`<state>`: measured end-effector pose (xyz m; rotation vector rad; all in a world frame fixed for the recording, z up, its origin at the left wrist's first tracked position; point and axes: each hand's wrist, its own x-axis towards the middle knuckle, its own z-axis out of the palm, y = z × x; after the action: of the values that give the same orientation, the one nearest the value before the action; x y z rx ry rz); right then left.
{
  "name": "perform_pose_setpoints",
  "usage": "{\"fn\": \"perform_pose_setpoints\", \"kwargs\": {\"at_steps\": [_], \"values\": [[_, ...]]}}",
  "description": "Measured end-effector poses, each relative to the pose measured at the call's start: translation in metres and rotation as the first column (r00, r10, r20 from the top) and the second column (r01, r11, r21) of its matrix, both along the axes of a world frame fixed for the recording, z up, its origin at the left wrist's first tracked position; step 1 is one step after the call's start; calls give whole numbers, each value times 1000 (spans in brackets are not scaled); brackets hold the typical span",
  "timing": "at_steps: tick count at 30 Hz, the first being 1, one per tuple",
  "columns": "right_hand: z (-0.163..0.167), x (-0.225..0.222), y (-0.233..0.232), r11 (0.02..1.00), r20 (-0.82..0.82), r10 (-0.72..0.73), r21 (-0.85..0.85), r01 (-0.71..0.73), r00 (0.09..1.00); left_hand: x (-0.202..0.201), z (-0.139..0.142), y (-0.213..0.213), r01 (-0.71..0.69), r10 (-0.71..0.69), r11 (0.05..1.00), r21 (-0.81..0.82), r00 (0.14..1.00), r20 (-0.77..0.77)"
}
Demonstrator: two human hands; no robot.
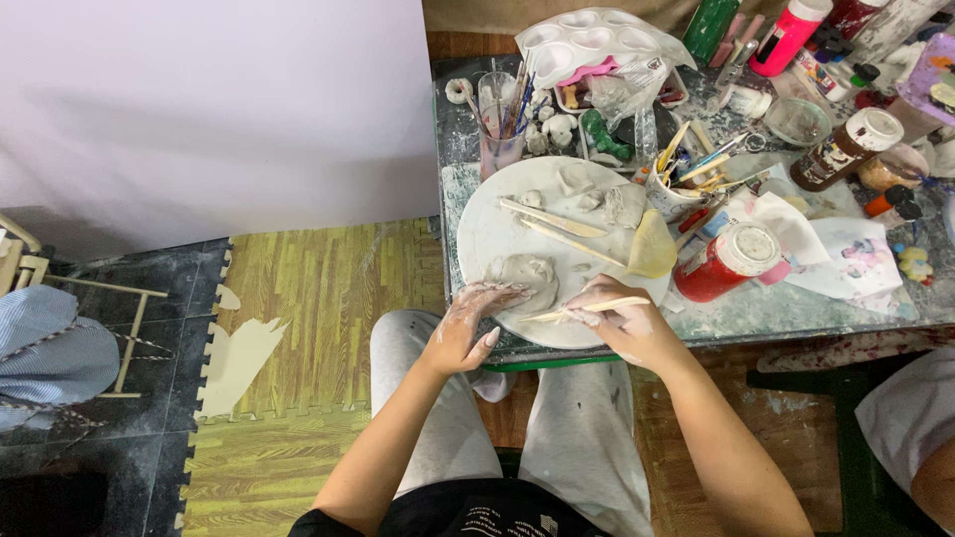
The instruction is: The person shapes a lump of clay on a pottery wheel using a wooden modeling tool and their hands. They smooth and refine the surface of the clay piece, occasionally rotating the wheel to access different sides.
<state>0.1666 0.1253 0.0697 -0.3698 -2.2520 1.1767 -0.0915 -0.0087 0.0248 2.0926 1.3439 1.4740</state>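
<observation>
At the far left we see a striped cloth (50, 343) over a wooden frame, then yellow foam mats (298, 298) on the floor. Our two knees in grey trousers (557, 428) sit under the table (796, 308).

Our left hand (468, 323) is smeared with clay; its fingers lie straight and pressed together, their tips resting on the left side of the clay lump (525, 276). The lump sits on the near part of the round white board (487, 229), just ahead of both hands.

Our right hand (622, 318) pinches a wooden stick (582, 310) between thumb and fingers. The stick's long axis runs nearly level, left to right, tilted slightly up to the right, and its free tip points left toward the lump, just below it.

On the board we count two more long wooden tools (557, 227) lying slantwise side by side, a few small clay scraps (577, 179) near the far rim, one grey clay slab (627, 204) and one yellow sponge (652, 244) at the right edge.

Behind the board one clear cup (497, 129) holds several brushes, and a white palette (587, 40) of heart-shaped wells is empty. A white cup (676, 189) right of the board holds more sticks and brushes. Next comes one red jar (721, 264) with a white lid, lying tilted, then one brown jar (846, 149), also white-lidded. A stained cloth (856, 259) lies to the right, and another person's sleeve (915, 418) shows at the far right edge.
</observation>
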Motion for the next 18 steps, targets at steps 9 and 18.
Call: {"fn": "perform_pose_setpoints", "kwargs": {"at_steps": [9,18], "values": [[6,-17,-10,992,-46,-6,127,12,999,-1,0,1,29,-30,997,66,999,14],[14,-22,-29,959,-14,-55,276,57,998,1,2,1,30,-30,1000,7,1000,4]]}}
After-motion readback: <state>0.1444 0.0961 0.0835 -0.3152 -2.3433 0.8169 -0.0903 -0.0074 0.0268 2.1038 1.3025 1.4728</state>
